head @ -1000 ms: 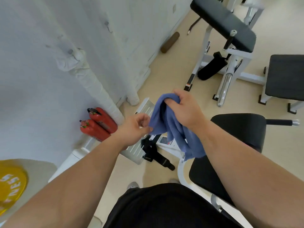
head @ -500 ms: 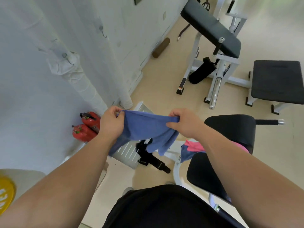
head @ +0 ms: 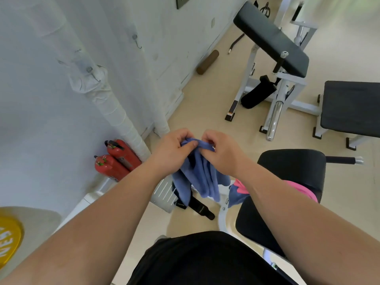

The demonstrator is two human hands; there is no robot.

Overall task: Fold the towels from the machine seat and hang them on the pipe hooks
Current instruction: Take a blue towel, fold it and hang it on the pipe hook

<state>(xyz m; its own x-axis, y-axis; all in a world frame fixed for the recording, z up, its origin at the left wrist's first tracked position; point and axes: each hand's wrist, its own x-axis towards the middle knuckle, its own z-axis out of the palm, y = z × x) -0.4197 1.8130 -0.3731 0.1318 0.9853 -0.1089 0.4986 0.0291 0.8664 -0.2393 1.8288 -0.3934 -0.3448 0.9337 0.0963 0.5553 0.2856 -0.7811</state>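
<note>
A blue towel hangs doubled over in front of me, its top edge bunched between both hands. My left hand pinches that edge with thumb on top. Close beside it, my right hand grips the same edge. A pink towel and another blue towel lie on the black machine seat under my right forearm. On the left stands a white wrapped pipe with a metal hook; a second hook sticks out of a farther pipe.
Two red fire extinguishers stand at the pipe's foot. A black strap and a grey footplate lie below the towel. White gym machines with black pads fill the right. A yellow weight plate sits at lower left.
My hands, spread apart half a second ago with the blue towel stretched between them, have come together, so the towel now hangs doubled. The view has tilted slightly upward.
</note>
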